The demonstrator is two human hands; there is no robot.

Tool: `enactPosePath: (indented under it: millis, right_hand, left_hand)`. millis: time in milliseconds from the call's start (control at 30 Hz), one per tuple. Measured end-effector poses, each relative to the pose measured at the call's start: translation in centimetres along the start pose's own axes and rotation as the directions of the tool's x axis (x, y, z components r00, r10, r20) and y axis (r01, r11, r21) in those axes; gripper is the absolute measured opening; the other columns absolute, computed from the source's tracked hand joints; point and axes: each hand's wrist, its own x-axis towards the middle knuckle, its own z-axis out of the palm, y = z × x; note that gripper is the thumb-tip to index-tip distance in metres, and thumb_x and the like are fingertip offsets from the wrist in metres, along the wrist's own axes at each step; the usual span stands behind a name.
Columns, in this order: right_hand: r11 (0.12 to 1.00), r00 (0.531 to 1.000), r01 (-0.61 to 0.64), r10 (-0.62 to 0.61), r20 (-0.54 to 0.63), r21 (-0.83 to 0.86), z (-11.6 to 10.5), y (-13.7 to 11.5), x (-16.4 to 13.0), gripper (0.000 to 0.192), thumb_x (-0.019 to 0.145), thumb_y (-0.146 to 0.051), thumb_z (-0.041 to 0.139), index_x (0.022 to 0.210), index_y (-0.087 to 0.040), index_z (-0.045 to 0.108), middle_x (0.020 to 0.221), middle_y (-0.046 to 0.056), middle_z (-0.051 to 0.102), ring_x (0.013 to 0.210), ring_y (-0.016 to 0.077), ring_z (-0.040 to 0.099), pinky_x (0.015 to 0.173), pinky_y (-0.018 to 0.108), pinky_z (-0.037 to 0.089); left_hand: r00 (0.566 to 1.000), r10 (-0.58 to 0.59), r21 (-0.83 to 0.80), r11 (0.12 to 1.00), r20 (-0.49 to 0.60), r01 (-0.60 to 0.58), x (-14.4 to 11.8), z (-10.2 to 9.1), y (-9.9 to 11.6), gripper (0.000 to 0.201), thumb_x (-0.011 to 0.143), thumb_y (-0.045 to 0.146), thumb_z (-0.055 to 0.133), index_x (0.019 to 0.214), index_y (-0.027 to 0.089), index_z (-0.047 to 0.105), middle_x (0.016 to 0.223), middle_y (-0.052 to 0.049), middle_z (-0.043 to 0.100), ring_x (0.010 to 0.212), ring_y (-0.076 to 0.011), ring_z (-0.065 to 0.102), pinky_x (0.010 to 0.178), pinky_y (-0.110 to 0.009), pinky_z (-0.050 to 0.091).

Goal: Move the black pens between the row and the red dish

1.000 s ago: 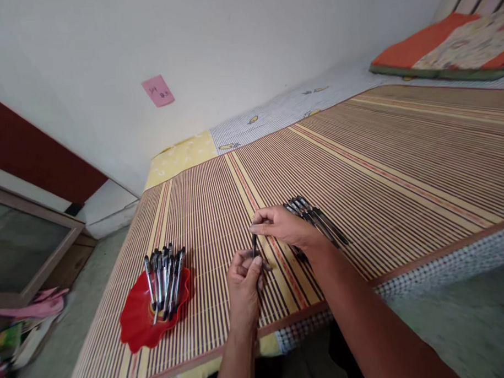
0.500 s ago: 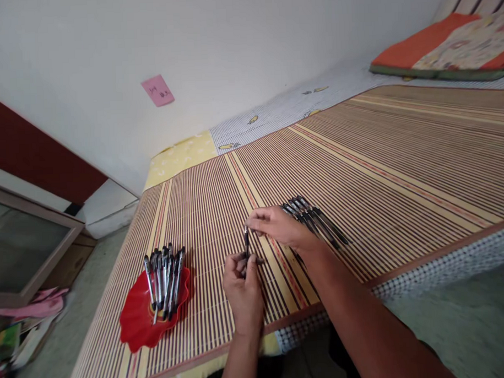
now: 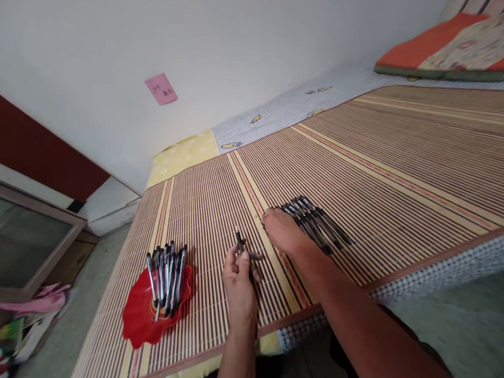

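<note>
My left hand (image 3: pixel 239 277) holds a black pen (image 3: pixel 239 242) upright, tip pointing away, above the striped bamboo mat (image 3: pixel 359 168). My right hand (image 3: pixel 280 231) rests palm down on the mat to the right of that pen, fingers curled, next to a row of several black pens (image 3: pixel 315 222) lying side by side. It touches the near end of that row; whether it grips anything is hidden. A red scalloped dish (image 3: pixel 147 316) at the left holds several more pens (image 3: pixel 166 274).
The mat covers a bed with a checked sheet (image 3: pixel 424 285) at its front edge. An orange cushion (image 3: pixel 449 47) lies at the far right. A pink note (image 3: pixel 161 88) sticks to the white wall. A glass-fronted frame (image 3: pixel 26 241) and clutter sit on the floor at left.
My right hand has let go of the top of the pen and dropped to the mat beside the row of pens. My left hand keeps the pen and has shifted slightly left.
</note>
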Motion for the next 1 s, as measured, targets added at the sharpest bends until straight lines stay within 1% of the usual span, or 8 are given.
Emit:
enactPosePath:
  millis: [100,200,367,633,833,900,933,1000]
  right_hand:
    - [1.000,1.000,0.011,-0.011,0.024,0.004,-0.2,-0.4,-0.1,0.030,0.092,-0.007,0.045,0.101,-0.010,0.073,0.110,0.019,0.070,0.105,0.0268,0.064,0.086,0.033,0.047]
    - [0.999,0.999,-0.027,0.026,0.043,0.035,-0.4,-0.5,-0.2,0.021,0.092,-0.015,0.053,0.098,-0.010,0.073,0.105,0.018,0.072,0.100,0.0268,0.068,0.083,0.033,0.048]
    - [0.996,0.997,-0.066,0.064,0.039,0.056,-0.3,-1.0,-0.6,0.020,0.089,-0.014,0.059,0.107,-0.011,0.067,0.108,0.017,0.073,0.100,0.0278,0.070,0.081,0.032,0.050]
    - [0.994,0.994,-0.091,0.088,0.058,0.058,-0.3,-1.1,-0.8,0.025,0.088,-0.010,0.058,0.112,-0.011,0.064,0.113,0.018,0.070,0.105,0.0281,0.069,0.086,0.031,0.050]
    - [0.992,0.994,-0.097,0.092,0.060,0.082,0.4,-0.7,-0.6,0.023,0.086,-0.006,0.054,0.104,-0.009,0.068,0.111,0.021,0.070,0.104,0.0290,0.069,0.087,0.034,0.050]
    - [0.986,0.997,-0.077,0.074,0.030,0.150,0.6,-0.4,-0.2,0.025,0.084,-0.008,0.056,0.106,-0.011,0.067,0.108,0.019,0.071,0.101,0.0280,0.069,0.085,0.034,0.050]
    - [0.969,0.998,-0.057,0.060,-0.001,0.242,0.6,-0.3,0.0,0.026,0.083,-0.010,0.057,0.108,-0.012,0.067,0.106,0.017,0.072,0.098,0.0265,0.070,0.083,0.033,0.051]
    - [0.853,0.995,0.007,0.045,-0.087,0.522,0.4,-0.1,0.4,0.029,0.081,-0.012,0.058,0.109,-0.014,0.066,0.101,0.012,0.073,0.091,0.0219,0.069,0.080,0.031,0.051]
  left_hand:
    - [1.000,-0.005,-0.033,0.999,0.009,0.006,0.1,0.0,-0.1,0.035,0.086,0.037,0.071,0.110,0.016,0.058,0.076,0.000,0.067,0.049,-0.0053,0.044,0.048,-0.015,0.038]
    - [1.000,-0.011,-0.053,0.999,0.022,0.012,0.0,0.0,-0.1,0.032,0.085,0.039,0.073,0.103,0.016,0.061,0.076,0.000,0.066,0.049,-0.0047,0.044,0.047,-0.015,0.037]
    - [0.999,-0.040,-0.049,0.998,0.023,0.041,-0.2,0.1,0.0,0.032,0.087,0.047,0.069,0.092,0.016,0.063,0.061,0.004,0.057,0.044,-0.0051,0.039,0.042,-0.015,0.032]
    - [0.997,-0.064,-0.019,0.998,0.035,0.065,-0.1,0.0,-0.4,0.035,0.082,0.048,0.074,0.091,0.016,0.066,0.062,0.003,0.059,0.043,-0.0039,0.039,0.041,-0.014,0.031]
    - [0.997,-0.062,0.007,0.998,0.039,0.062,-0.1,0.0,-0.4,0.031,0.083,0.044,0.074,0.091,0.016,0.066,0.064,0.004,0.058,0.043,-0.0030,0.038,0.040,-0.013,0.028]
    - [0.997,-0.065,0.014,0.998,0.033,0.064,-0.1,-0.1,-0.4,0.031,0.083,0.044,0.074,0.091,0.016,0.065,0.065,0.004,0.058,0.044,-0.0032,0.038,0.040,-0.013,0.028]
    - [0.997,-0.066,0.012,0.998,0.027,0.066,-0.1,-0.1,-0.4,0.031,0.082,0.044,0.075,0.091,0.016,0.065,0.064,0.005,0.057,0.044,-0.0034,0.038,0.040,-0.013,0.028]
    - [0.997,-0.073,-0.002,0.997,0.023,0.073,0.0,-0.2,-0.6,0.032,0.081,0.044,0.076,0.091,0.016,0.065,0.063,0.005,0.056,0.044,-0.0037,0.038,0.040,-0.014,0.028]
